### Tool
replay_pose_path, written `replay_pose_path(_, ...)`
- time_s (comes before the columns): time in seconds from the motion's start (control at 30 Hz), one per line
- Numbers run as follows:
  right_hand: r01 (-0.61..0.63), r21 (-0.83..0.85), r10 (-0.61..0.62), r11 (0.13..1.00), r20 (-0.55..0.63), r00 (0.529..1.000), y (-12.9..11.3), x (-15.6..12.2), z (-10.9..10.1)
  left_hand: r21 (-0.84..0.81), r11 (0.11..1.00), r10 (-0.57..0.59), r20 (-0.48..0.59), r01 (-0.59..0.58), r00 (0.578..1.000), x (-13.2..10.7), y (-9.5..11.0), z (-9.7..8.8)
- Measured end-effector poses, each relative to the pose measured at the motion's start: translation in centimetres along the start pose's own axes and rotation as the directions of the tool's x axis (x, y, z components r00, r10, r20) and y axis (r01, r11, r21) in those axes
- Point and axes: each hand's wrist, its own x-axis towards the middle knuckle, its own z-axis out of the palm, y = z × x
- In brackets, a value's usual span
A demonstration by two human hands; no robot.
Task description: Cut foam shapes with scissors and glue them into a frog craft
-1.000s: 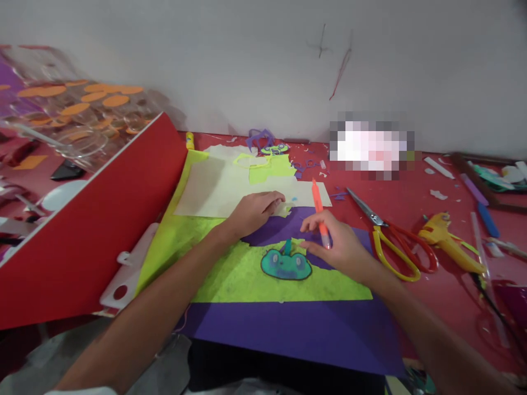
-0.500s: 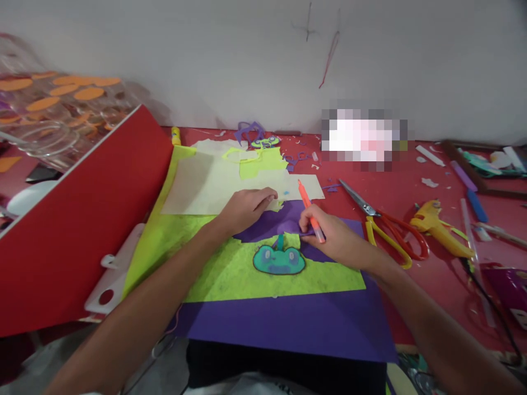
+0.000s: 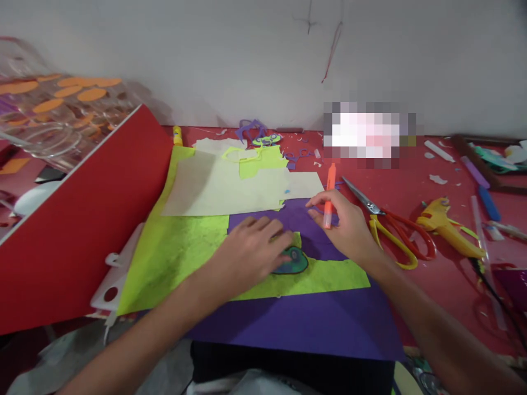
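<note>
A green frog-face cutout with a dark outline lies on the lime-green sheet. My left hand is over its left part and hides that side, with fingers loosely bent and apart; the thumb tip is at the cutout, but whether it touches is unclear. My right hand is raised above the purple sheet, holding an orange marker upright between thumb and fingers. Its index finger and thumb tips point left, with a gap between them.
Scissors and a yellow glue gun lie to the right. Pale paper and purple scraps are at the back. A red board stands slanted at left, beside clear cups with orange discs. A blurred bright patch is behind.
My left hand has moved right and nearer, over the frog-face cutout. My right hand has lifted away to the right from near the cutout, with the marker now more upright.
</note>
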Motion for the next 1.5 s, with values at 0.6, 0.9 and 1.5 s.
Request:
replay_pose_path(0.6,-0.015,0.279,-0.004,0.96,0.068,0.998,-0.6,-0.3,2.6,0.042,0.999,-0.002,-0.059,0.005,0.998,-3.7,3.4,1.4)
replay_pose_path(0.9,-0.031,0.443,0.011,0.896,0.047,0.999,-0.2,-1.1,2.7,0.053,0.999,-0.008,-0.087,0.013,0.996,-3.3,3.3,2.0)
replay_pose_path(1.5,0.222,0.198,-0.269,0.955,0.256,0.928,-0.6,-0.4,2.5,0.031,0.99,-0.13,-0.182,0.137,0.975,-3.5,6.8,2.1)
